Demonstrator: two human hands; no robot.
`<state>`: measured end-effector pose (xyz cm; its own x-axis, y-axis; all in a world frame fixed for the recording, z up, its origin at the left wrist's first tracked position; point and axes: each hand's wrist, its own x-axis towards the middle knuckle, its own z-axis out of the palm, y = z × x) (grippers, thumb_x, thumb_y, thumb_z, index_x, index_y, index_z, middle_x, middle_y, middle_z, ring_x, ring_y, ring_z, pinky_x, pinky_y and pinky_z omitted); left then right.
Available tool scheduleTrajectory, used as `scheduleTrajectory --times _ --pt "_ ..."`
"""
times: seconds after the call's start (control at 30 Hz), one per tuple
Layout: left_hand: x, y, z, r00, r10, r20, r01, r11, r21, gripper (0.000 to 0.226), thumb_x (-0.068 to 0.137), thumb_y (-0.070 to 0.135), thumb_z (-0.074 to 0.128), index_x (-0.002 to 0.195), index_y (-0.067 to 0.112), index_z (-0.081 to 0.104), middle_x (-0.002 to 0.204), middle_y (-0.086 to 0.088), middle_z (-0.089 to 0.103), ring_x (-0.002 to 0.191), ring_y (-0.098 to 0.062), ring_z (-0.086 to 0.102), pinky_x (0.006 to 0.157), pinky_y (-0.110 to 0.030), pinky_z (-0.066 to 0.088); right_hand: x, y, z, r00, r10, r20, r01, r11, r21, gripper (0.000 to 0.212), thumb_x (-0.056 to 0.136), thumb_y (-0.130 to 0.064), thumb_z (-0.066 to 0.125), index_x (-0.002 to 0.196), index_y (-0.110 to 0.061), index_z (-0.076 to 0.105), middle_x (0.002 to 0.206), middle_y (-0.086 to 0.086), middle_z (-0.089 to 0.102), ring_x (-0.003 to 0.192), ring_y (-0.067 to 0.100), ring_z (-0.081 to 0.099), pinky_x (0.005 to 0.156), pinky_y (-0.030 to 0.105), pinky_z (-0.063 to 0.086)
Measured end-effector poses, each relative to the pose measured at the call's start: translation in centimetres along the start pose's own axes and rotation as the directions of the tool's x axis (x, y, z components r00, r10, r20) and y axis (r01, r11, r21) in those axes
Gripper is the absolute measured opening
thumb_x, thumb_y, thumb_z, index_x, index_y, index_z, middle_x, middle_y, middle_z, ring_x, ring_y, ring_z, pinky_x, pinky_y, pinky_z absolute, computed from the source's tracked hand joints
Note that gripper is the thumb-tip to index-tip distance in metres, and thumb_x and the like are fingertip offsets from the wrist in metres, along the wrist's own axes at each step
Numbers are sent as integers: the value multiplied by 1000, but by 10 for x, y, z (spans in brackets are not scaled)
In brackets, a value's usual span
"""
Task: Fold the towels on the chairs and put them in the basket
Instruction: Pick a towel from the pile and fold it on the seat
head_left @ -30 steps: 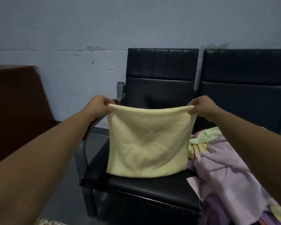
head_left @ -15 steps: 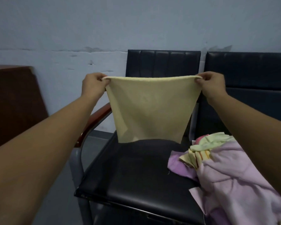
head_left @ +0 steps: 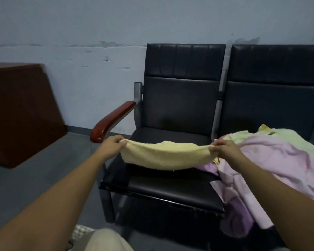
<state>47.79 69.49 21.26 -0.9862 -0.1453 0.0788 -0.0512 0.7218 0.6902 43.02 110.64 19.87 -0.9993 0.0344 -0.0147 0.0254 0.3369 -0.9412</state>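
Folding is only underway: our left hand (head_left: 111, 146) and right hand (head_left: 223, 149) each pinch an end of the yellow towel (head_left: 166, 156), slung low over the left chair's seat (head_left: 161, 187). Right of it, a lilac and green towel pile (head_left: 272, 156) lies unfolded; we see no basket.

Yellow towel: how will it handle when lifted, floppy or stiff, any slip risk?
Probably floppy: the yellow towel hangs slack between the left hand and right hand. Likely light: corner pinches alone hold it. Fuzzy nap probably resists slipping.
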Motion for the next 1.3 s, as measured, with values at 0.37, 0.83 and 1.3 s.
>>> scheduleTrajectory --times 0.37,0.83,1.3 --pt "-15 -21 22 951 -185 247 230 958 -171 19 103 21 54 104 8 68 98 -11 68 87 -23 65 68 -30 53 -8 13 -2 906 275 323 -232 958 -166 13 91 -1 63 103 -1 66 89 13 61 81 27 60 63 36 52" --pt "98 -57 81 952 -271 -140 235 945 -230 29 101 30 57 110 4 66 106 -14 66 103 -33 64 85 -38 49 108 61 67 993 -53 -106 -4 880 -475 25 93 -19 67 115 -8 66 102 7 67 93 27 61 75 30 44" --pt "82 -64 116 877 -467 117 419 860 290 61 86 40 76 127 1 56 125 -13 61 114 -32 59 94 -40 50 26 98 191 854 -121 506 498 472 -728 63 104 -54 21 158 -23 18 167 13 1 154 26 -3 125 44 -2"
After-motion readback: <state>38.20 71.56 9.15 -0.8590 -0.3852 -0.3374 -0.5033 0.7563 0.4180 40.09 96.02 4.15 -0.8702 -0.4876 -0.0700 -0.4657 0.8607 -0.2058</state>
